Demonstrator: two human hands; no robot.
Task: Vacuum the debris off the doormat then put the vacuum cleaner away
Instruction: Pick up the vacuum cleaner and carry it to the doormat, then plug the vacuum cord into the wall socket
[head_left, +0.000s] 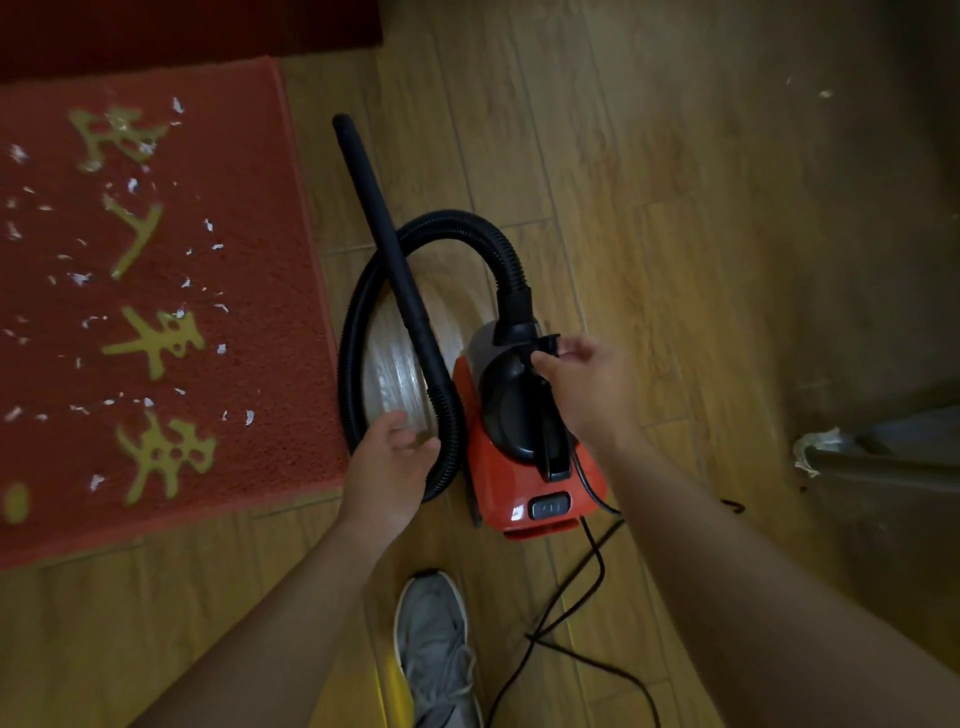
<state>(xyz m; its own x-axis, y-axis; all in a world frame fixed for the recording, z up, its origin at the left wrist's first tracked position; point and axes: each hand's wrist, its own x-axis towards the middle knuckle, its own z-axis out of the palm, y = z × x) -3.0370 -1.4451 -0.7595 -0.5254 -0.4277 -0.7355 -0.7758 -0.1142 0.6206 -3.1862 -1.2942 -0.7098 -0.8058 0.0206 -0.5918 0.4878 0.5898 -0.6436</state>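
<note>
Head view, wand (387, 244) pointing away-left beside doormat (249, 291), right fingers (571, 345) grasping vacuum handle (551, 441), left fingers (410, 435) released

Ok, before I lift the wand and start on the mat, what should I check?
1. Is the mat clean: not ok, white scraps lie all over it.
2. Is the hose joined to the vacuum: ok, it looks seated at the front.
3. Is the wand free: ok, it lies across the hose loop with nothing on it.
4. Does the left hand have a grip: not ok, it is open beside the hose.
5. Is the right hand on the handle: ok, its fingers pinch the front end.
6. Is the cord plugged in: cannot tell, it runs out of view.
</note>
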